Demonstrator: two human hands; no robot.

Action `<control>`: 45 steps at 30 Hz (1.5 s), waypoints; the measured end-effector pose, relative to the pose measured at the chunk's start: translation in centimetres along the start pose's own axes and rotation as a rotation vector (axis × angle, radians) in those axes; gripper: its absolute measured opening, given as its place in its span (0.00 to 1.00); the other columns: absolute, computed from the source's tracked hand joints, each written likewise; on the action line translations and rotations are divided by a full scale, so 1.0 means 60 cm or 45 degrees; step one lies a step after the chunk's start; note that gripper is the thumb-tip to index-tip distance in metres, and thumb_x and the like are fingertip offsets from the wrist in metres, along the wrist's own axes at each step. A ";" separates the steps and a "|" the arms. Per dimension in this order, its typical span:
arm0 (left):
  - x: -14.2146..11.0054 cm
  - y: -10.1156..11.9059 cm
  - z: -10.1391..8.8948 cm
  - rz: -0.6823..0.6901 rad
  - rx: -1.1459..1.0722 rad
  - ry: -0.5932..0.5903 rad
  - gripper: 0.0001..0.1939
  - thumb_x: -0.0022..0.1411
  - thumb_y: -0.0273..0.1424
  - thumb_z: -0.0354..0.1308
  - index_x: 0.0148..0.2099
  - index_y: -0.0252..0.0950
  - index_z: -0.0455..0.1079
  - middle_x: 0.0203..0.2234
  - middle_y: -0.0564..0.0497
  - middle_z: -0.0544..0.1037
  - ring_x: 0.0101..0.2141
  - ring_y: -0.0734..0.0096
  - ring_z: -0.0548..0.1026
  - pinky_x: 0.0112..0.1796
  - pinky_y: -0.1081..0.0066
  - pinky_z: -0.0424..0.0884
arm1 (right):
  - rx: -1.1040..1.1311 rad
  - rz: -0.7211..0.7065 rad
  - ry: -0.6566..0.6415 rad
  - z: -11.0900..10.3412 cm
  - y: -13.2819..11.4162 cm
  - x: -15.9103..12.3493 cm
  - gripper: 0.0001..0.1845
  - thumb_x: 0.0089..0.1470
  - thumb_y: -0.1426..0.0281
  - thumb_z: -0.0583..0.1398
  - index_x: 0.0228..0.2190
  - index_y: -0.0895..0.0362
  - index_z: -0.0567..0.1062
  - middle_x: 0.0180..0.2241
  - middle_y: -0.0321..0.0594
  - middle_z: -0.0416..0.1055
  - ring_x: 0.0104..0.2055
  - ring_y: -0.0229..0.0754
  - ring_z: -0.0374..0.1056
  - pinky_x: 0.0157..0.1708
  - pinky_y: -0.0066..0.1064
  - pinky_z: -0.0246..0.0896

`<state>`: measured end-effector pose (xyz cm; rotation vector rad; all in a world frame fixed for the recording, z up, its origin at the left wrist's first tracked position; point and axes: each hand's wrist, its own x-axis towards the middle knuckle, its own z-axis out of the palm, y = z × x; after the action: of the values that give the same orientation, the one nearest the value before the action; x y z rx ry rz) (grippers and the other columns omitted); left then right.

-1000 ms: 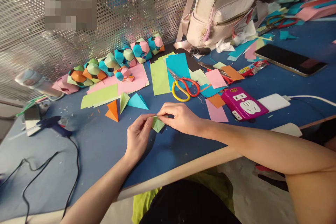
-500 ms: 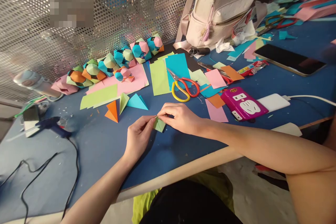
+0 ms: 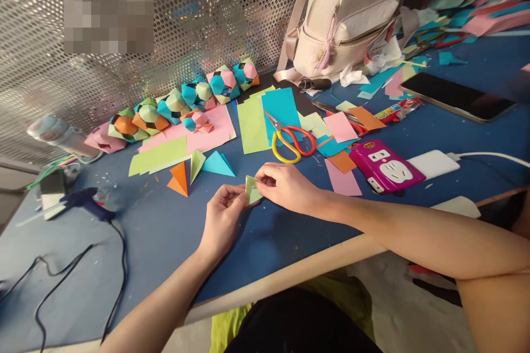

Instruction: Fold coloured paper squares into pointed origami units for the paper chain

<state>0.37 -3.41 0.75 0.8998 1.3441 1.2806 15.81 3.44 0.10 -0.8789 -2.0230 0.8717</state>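
Observation:
A small light green folded paper [image 3: 252,192] is held up over the table between my two hands. My left hand [image 3: 223,212] pinches its left side between thumb and fingers. From the right, my right hand [image 3: 279,185] pinches its other edge, with those fingertips partly hidden. Just beyond my hands lie three folded pieces: an orange one [image 3: 179,180], a light green one [image 3: 196,165] and a blue one [image 3: 218,164]. Scissors [image 3: 286,138] with one yellow and one red handle rest on green [image 3: 251,127] and blue paper sheets [image 3: 285,102].
A row of folded paper balls [image 3: 171,106] stands along the perforated metal panel [image 3: 215,5]. On the left are a glue gun [image 3: 89,202] and its cord. To the right are a purple power socket [image 3: 385,166], a phone [image 3: 457,96] and a backpack [image 3: 348,22].
The green paper has turned between my fingers: its pointed lower end no longer hangs down, and a raised upright fold shows. My left hand has shifted slightly right.

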 end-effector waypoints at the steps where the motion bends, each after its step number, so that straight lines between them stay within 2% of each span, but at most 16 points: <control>1: -0.001 0.000 -0.001 0.002 0.016 -0.011 0.09 0.51 0.34 0.65 0.32 0.34 0.72 0.27 0.54 0.75 0.29 0.73 0.73 0.38 0.67 0.73 | -0.002 -0.005 -0.003 0.000 0.000 0.000 0.10 0.50 0.80 0.58 0.22 0.58 0.64 0.23 0.33 0.63 0.24 0.32 0.58 0.26 0.25 0.53; 6: 0.000 0.001 -0.005 0.061 0.296 -0.032 0.14 0.55 0.38 0.61 0.41 0.35 0.75 0.29 0.53 0.76 0.28 0.74 0.69 0.32 0.73 0.67 | -0.009 -0.042 -0.011 -0.001 -0.004 -0.004 0.11 0.48 0.81 0.59 0.21 0.58 0.63 0.21 0.32 0.62 0.23 0.31 0.58 0.25 0.24 0.52; 10: -0.001 0.003 -0.010 0.098 0.555 0.008 0.16 0.59 0.42 0.58 0.36 0.34 0.77 0.19 0.57 0.66 0.24 0.76 0.59 0.25 0.75 0.56 | -0.002 -0.108 -0.002 0.001 -0.006 -0.007 0.11 0.49 0.80 0.59 0.21 0.58 0.64 0.21 0.32 0.62 0.23 0.31 0.58 0.25 0.24 0.52; 14: 0.001 0.000 -0.010 0.070 0.483 0.005 0.17 0.58 0.44 0.58 0.34 0.34 0.77 0.19 0.57 0.63 0.23 0.77 0.56 0.24 0.74 0.53 | 0.020 -0.178 0.018 0.001 -0.004 -0.007 0.07 0.56 0.76 0.57 0.25 0.59 0.70 0.25 0.36 0.65 0.24 0.32 0.59 0.26 0.25 0.54; 19: 0.005 -0.002 -0.006 0.037 0.402 -0.013 0.20 0.56 0.47 0.60 0.32 0.33 0.76 0.19 0.54 0.66 0.23 0.75 0.58 0.24 0.74 0.55 | 0.019 -0.224 0.025 0.002 0.001 -0.006 0.10 0.58 0.76 0.55 0.25 0.60 0.72 0.25 0.38 0.67 0.26 0.34 0.61 0.27 0.25 0.55; 25: 0.002 0.002 -0.003 0.042 0.313 -0.060 0.19 0.57 0.46 0.59 0.28 0.34 0.72 0.18 0.56 0.61 0.22 0.77 0.56 0.23 0.75 0.54 | 0.023 -0.248 0.084 0.004 0.005 -0.005 0.11 0.56 0.76 0.57 0.22 0.59 0.70 0.22 0.35 0.63 0.23 0.32 0.57 0.25 0.25 0.53; 33: -0.004 0.016 -0.001 0.163 0.684 0.062 0.15 0.59 0.41 0.57 0.30 0.33 0.75 0.17 0.56 0.64 0.22 0.76 0.58 0.24 0.75 0.57 | 0.034 -0.243 0.083 0.006 0.001 -0.008 0.13 0.56 0.76 0.56 0.21 0.60 0.70 0.21 0.35 0.62 0.23 0.32 0.55 0.25 0.25 0.52; 39: -0.007 0.018 0.001 0.173 0.691 0.088 0.14 0.58 0.40 0.58 0.31 0.33 0.77 0.20 0.54 0.72 0.23 0.74 0.63 0.26 0.75 0.61 | 0.042 -0.223 0.071 0.006 -0.002 -0.009 0.12 0.54 0.78 0.57 0.20 0.59 0.69 0.21 0.34 0.61 0.23 0.32 0.55 0.24 0.25 0.52; 45: -0.008 0.018 0.000 0.194 0.703 0.080 0.14 0.58 0.40 0.58 0.31 0.34 0.77 0.22 0.52 0.75 0.24 0.73 0.66 0.28 0.74 0.63 | 0.040 -0.204 0.079 0.008 -0.002 -0.009 0.13 0.53 0.77 0.56 0.19 0.58 0.67 0.21 0.33 0.61 0.23 0.32 0.55 0.24 0.25 0.52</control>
<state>0.31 -3.73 1.89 1.3686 1.7462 1.0670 15.63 2.82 -0.21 -0.7068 -1.9902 0.7759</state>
